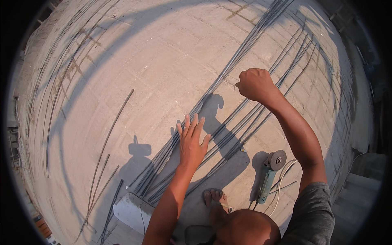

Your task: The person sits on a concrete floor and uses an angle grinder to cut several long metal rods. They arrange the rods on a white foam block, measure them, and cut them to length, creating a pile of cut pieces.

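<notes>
A bundle of long steel rebars (228,69) lies diagonally across a concrete slab (155,53). My left hand (192,141) hovers flat over the near part of the bundle, fingers spread, holding nothing. My right hand (255,83) is a closed fist further along, gripping one rebar (245,112) of a second group of bars. My bare knee (245,226) and sandalled foot (214,200) show at the bottom.
An angle grinder (269,175) with a teal body and white cord lies on the slab to the right of my foot. A white block (132,210) props the near bar ends. Loose short bars (106,143) lie at left. More rebars run along the far left edge (49,98).
</notes>
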`<act>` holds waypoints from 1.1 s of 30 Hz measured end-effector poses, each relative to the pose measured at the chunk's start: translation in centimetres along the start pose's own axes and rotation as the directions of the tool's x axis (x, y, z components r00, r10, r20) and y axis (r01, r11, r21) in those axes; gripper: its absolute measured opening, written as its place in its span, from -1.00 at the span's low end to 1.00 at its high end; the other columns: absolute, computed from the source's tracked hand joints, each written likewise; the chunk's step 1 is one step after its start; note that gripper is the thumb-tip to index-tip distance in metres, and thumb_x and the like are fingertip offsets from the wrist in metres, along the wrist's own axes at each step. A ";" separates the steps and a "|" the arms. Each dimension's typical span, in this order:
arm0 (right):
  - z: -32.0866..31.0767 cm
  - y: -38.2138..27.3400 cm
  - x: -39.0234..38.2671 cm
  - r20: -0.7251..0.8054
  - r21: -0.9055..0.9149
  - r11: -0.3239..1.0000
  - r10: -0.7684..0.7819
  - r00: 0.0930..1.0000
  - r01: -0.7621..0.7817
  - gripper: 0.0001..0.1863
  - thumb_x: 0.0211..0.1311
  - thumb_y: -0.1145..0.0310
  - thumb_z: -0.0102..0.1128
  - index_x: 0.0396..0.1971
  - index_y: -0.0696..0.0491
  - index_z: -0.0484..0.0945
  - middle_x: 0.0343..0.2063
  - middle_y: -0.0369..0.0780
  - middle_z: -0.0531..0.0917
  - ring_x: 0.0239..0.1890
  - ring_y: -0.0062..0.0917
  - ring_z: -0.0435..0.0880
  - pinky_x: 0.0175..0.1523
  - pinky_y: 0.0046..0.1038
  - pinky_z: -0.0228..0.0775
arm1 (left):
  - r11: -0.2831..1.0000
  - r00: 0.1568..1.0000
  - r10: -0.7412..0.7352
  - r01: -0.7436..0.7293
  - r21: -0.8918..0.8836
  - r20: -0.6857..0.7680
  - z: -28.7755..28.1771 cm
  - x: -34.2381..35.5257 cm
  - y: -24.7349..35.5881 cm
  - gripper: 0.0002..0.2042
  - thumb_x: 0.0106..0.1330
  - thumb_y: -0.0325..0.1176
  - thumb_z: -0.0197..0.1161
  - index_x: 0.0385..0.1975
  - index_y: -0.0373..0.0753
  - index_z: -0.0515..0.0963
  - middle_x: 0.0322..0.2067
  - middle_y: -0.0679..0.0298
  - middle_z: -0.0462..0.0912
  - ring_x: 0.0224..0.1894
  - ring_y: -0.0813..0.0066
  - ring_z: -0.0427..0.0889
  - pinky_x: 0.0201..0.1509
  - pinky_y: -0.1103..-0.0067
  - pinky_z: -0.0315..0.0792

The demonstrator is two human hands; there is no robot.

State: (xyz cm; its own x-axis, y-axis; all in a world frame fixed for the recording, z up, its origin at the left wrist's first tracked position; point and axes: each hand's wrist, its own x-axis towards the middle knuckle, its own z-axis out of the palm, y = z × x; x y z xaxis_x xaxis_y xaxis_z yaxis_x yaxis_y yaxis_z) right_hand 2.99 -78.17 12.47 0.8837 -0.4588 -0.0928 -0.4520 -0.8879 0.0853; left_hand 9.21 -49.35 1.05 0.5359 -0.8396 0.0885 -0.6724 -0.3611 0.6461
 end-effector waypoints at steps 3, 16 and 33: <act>-1.3 -3.8 -3.0 0.196 0.057 0.984 -0.176 0.965 0.168 -0.75 0.19 0.25 0.38 -0.49 0.15 0.77 -0.48 0.00 0.76 -0.31 -0.15 0.82 -0.22 -0.19 0.63 | 0.999 0.999 -0.046 0.046 -0.003 0.011 -3.4 -5.6 -0.8 -0.45 0.39 -0.30 0.42 0.38 -0.17 0.50 0.47 0.08 0.42 0.62 0.00 0.15 0.68 -0.06 -0.12; 10.9 -26.2 -31.3 0.882 0.261 0.429 -0.469 0.034 -0.865 -0.61 0.52 0.07 0.21 -0.35 0.10 0.72 -0.68 -0.31 0.57 -0.70 -0.58 0.49 -0.59 -0.51 0.20 | 0.961 0.942 0.179 -0.229 0.156 0.284 -24.6 -25.9 -7.8 -0.71 0.51 -0.25 0.25 0.12 -0.20 0.63 0.10 0.20 0.70 0.38 0.15 0.52 0.53 0.17 0.32; 16.4 -28.6 -30.4 0.830 0.406 0.743 -0.056 0.555 -0.533 -0.51 0.45 -0.02 0.26 -0.31 0.20 0.72 -0.59 -0.21 0.69 -0.59 -0.49 0.63 -0.44 -0.43 0.42 | 0.833 0.847 -0.516 0.531 0.152 -0.130 -32.9 -56.3 -24.7 -0.65 0.44 -0.19 0.33 0.13 -0.21 0.66 0.03 0.13 0.74 0.19 0.13 0.63 0.26 0.26 0.52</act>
State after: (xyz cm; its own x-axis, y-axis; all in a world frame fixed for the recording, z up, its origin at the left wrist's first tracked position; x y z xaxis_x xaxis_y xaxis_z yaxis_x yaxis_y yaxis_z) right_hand -12.95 -39.32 -3.41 0.4149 -0.2326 -0.8797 -0.8556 -0.4286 -0.2902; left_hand 12.43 20.19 5.01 0.8671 -0.4718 -0.1600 -0.3531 -0.8086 0.4705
